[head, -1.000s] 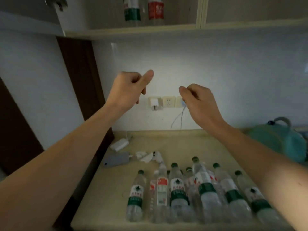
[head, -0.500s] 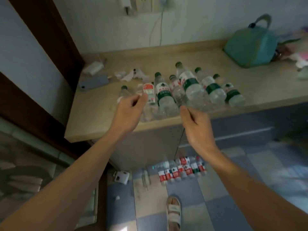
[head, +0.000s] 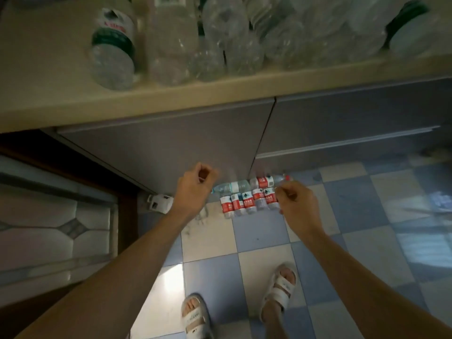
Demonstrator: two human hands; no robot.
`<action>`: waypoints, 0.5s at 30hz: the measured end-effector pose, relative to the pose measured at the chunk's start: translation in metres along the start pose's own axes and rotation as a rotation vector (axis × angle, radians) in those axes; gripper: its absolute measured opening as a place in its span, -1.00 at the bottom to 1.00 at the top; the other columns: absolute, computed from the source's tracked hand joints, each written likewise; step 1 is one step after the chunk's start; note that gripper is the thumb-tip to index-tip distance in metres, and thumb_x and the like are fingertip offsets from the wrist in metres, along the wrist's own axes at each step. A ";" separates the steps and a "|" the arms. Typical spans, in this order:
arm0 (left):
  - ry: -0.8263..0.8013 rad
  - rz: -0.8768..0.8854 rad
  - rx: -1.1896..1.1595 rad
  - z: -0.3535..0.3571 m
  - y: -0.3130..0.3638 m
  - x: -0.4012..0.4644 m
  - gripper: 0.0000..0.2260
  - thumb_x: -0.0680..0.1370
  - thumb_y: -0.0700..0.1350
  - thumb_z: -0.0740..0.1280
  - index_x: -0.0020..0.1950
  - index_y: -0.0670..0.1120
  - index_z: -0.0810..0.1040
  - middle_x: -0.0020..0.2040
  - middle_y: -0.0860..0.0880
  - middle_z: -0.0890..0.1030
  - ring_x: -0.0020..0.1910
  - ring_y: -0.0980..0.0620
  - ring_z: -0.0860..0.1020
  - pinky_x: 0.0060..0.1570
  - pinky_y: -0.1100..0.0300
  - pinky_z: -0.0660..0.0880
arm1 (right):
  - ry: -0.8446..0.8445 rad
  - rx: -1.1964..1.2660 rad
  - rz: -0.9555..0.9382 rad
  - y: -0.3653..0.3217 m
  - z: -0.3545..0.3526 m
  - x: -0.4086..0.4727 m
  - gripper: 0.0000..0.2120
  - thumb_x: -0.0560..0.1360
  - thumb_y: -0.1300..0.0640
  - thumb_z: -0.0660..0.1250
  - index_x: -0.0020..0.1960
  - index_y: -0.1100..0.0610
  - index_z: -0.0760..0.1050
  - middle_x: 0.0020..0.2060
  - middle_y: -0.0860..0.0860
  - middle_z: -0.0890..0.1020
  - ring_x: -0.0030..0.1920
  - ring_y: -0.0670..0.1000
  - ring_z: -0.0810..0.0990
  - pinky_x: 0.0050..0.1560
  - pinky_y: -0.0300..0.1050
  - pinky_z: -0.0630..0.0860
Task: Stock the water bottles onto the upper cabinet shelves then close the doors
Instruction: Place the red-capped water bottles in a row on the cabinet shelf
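Observation:
Several clear water bottles (head: 112, 42) with green or red labels lie on the beige countertop (head: 44, 77) at the top of the view. A second group of red-labelled bottles (head: 248, 199) lies on the checkered floor against the grey base cabinet (head: 171, 143). My left hand (head: 195, 187) hangs above the floor just left of that group, fingers curled, holding nothing. My right hand (head: 296, 201) is at the group's right end, fingers curled, and I see nothing in it. The upper cabinet is out of view.
A white plastic object (head: 159, 203) lies on the floor by the cabinet corner. A dark door frame and patterned panel (head: 61, 223) fill the left. My sandalled feet (head: 278, 287) stand on the blue and white tiles.
The view has tipped from the upper shelf and wall down to the floor. Both hands have dropped from counter height to just above the floor bottles.

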State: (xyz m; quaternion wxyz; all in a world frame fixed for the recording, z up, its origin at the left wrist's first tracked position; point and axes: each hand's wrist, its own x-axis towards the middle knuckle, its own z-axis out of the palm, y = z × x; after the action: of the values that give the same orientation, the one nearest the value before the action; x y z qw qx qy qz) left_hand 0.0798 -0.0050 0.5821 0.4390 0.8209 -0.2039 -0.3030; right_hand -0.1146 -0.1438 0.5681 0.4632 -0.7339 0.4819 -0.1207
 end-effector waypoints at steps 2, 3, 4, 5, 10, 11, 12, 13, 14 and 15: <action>0.063 -0.029 -0.023 0.033 -0.032 0.025 -0.87 0.61 -0.07 0.35 -0.14 0.05 0.50 -0.18 0.00 0.62 -0.16 -0.07 0.62 -0.27 0.08 0.61 | -0.001 -0.009 0.006 0.040 0.013 0.026 -0.76 0.61 0.23 0.28 -0.22 0.11 0.55 -0.36 0.02 0.58 -0.30 0.07 0.56 -0.14 0.07 0.65; 0.083 -0.046 -0.036 0.050 -0.050 0.037 -0.89 0.60 -0.07 0.37 -0.12 0.04 0.51 -0.17 0.01 0.62 -0.14 -0.08 0.63 -0.29 0.08 0.62 | -0.003 -0.019 0.007 0.061 0.019 0.039 -0.76 0.61 0.23 0.28 -0.22 0.08 0.55 -0.35 -0.01 0.58 -0.30 0.02 0.56 -0.16 0.01 0.65; 0.095 -0.067 -0.046 0.068 -0.069 0.049 -0.92 0.60 -0.07 0.38 -0.08 0.00 0.53 -0.16 0.02 0.62 -0.11 -0.09 0.63 -0.23 0.03 0.64 | -0.012 -0.037 0.005 0.082 0.027 0.053 -0.76 0.61 0.23 0.28 -0.22 0.06 0.55 -0.35 -0.04 0.58 -0.29 -0.01 0.57 -0.19 -0.10 0.62; 0.100 -0.090 -0.045 0.085 -0.089 0.060 -0.92 0.60 -0.07 0.39 -0.04 -0.05 0.55 -0.13 0.01 0.62 -0.07 -0.10 0.63 -0.14 -0.05 0.65 | -0.027 -0.062 0.003 0.104 0.034 0.066 -0.76 0.62 0.22 0.27 -0.21 0.05 0.55 -0.34 -0.06 0.58 -0.29 -0.04 0.57 -0.22 -0.22 0.57; 0.164 -0.184 0.000 0.158 -0.196 0.116 -0.84 0.56 0.01 0.43 -0.02 -0.05 0.55 -0.10 0.02 0.62 -0.04 -0.12 0.64 0.02 -0.16 0.61 | -0.070 -0.162 0.011 0.211 0.075 0.134 -0.89 0.61 0.18 0.32 -0.05 0.12 0.61 -0.22 -0.02 0.62 -0.23 -0.04 0.60 -0.27 -0.43 0.44; 0.185 -0.198 0.016 0.170 -0.217 0.127 -0.82 0.55 0.03 0.43 -0.01 -0.05 0.55 -0.11 0.03 0.60 -0.05 -0.14 0.64 0.02 -0.15 0.61 | -0.070 -0.173 0.017 0.232 0.084 0.149 -0.91 0.61 0.18 0.33 0.00 0.14 0.62 -0.17 0.00 0.63 -0.19 0.00 0.62 -0.22 -0.35 0.48; 0.199 -0.212 0.035 0.181 -0.238 0.138 -0.80 0.55 0.06 0.43 0.00 -0.04 0.54 -0.10 0.05 0.59 -0.05 -0.15 0.65 0.01 -0.14 0.61 | -0.068 -0.183 0.027 0.252 0.093 0.164 -0.91 0.61 0.18 0.33 0.02 0.14 0.62 -0.14 0.01 0.64 -0.16 0.02 0.63 -0.19 -0.28 0.50; 0.206 -0.226 0.048 0.192 -0.259 0.148 -0.78 0.54 0.08 0.43 0.02 -0.03 0.52 -0.09 0.05 0.58 -0.04 -0.17 0.65 0.00 -0.13 0.61 | -0.063 -0.190 0.040 0.273 0.102 0.178 -0.91 0.61 0.18 0.32 0.00 0.13 0.61 -0.14 0.03 0.64 -0.16 0.03 0.62 -0.20 -0.25 0.49; 0.212 -0.237 0.050 0.202 -0.280 0.158 -0.77 0.54 0.08 0.43 0.04 -0.03 0.52 -0.06 0.03 0.58 -0.01 -0.17 0.64 0.00 -0.13 0.62 | -0.052 -0.193 0.052 0.293 0.110 0.192 -0.91 0.62 0.18 0.31 -0.02 0.11 0.59 -0.13 0.05 0.64 -0.18 0.03 0.61 -0.23 -0.24 0.46; 0.221 -0.244 0.050 0.212 -0.299 0.168 -0.75 0.54 0.07 0.43 0.07 -0.05 0.51 -0.01 -0.01 0.59 0.02 -0.17 0.63 -0.01 -0.14 0.62 | -0.036 -0.193 0.066 0.313 0.118 0.206 -0.91 0.62 0.17 0.30 -0.01 0.11 0.59 -0.12 0.06 0.65 -0.18 0.04 0.61 -0.25 -0.23 0.45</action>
State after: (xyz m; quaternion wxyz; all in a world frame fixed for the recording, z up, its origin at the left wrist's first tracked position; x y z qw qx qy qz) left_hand 0.0803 -0.0733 0.1845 0.3980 0.8786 -0.0605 -0.2569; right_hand -0.1225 -0.2793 0.1995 0.4026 -0.7608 0.5069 -0.0451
